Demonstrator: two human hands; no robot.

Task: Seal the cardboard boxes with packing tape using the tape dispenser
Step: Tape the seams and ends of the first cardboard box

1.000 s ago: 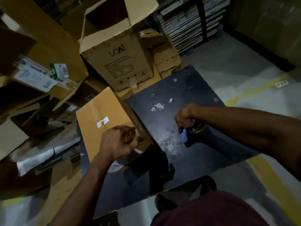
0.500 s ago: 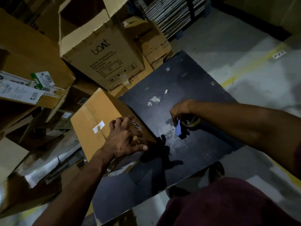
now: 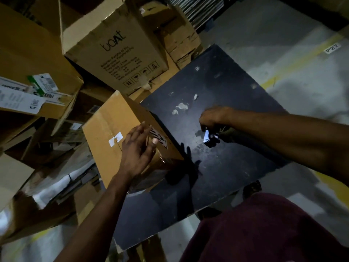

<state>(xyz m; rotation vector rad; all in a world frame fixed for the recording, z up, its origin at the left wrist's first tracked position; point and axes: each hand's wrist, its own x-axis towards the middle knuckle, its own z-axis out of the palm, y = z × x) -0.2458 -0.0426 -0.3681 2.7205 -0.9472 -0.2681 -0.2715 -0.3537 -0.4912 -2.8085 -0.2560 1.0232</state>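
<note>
A grey concrete floor (image 3: 264, 44) with yellow lines is filling the right side, lying open beyond the table's far and right edges. Cardboard is crowding the left: a tall "boat" carton (image 3: 113, 44) is standing at the table's far-left corner, with labelled cartons (image 3: 37, 72) piled further left. The black tabletop (image 3: 226, 167), scuffed and dotted with tape scraps, is showing bare dark surface between the two arms. The cardboard box (image 3: 113, 125) is sitting tilted over the table's left edge. The left hand (image 3: 136, 150) is lying flat on its top near corner, fingers straight and spread. The right hand (image 3: 213, 118) is hovering above mid-table, fingers curled tight around the tape dispenser (image 3: 207, 136), well apart from the box.
</note>
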